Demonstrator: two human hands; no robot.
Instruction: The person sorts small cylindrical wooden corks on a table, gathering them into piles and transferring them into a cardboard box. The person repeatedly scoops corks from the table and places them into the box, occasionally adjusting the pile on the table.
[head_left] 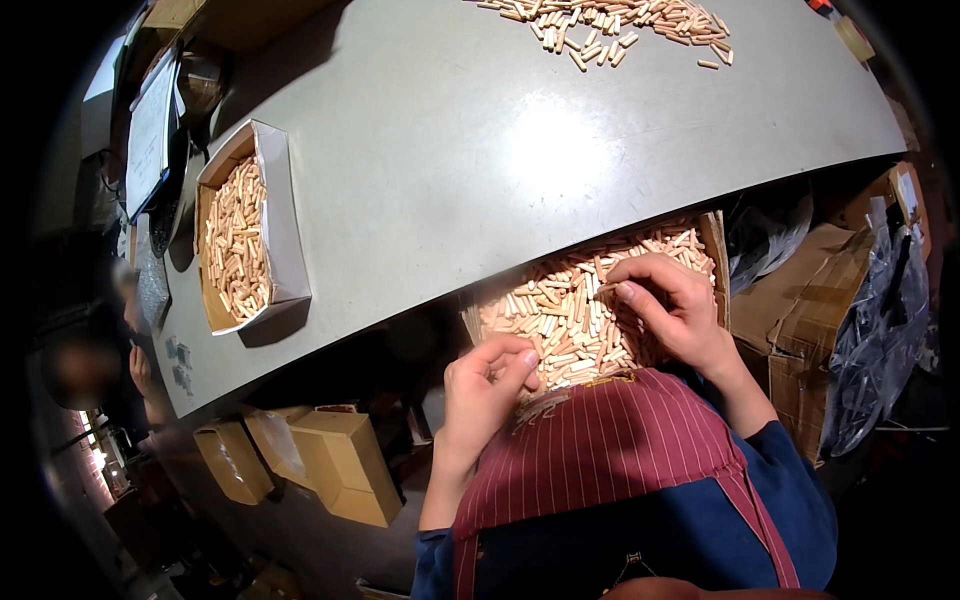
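- Left hand (pixel 487 388): over the near left part of an open box (pixel 714 262), fingers curled with the thumb close to the forefinger; whether they grip a peg, I cannot tell
- Right hand (pixel 672 303): over the right part of the same box, thumb and forefinger tips close together; whether anything is pinched between them, I cannot tell
- Pegs (pixel 565 322): short, pale, wood-coloured, heaped loosely in the box, which sits between the apron (pixel 600 440) and the near edge of a grey table (pixel 430 150)
- White carton (pixel 284 215): on the table at the left, filled with similar pegs
- Loose pile (pixel 680 22): more pegs spread on the table's far side
- Tape roll (pixel 853 40): on the table at far right
- Brown carton (pixel 815 275): right of the box, with clear plastic (pixel 875 350) hanging over it
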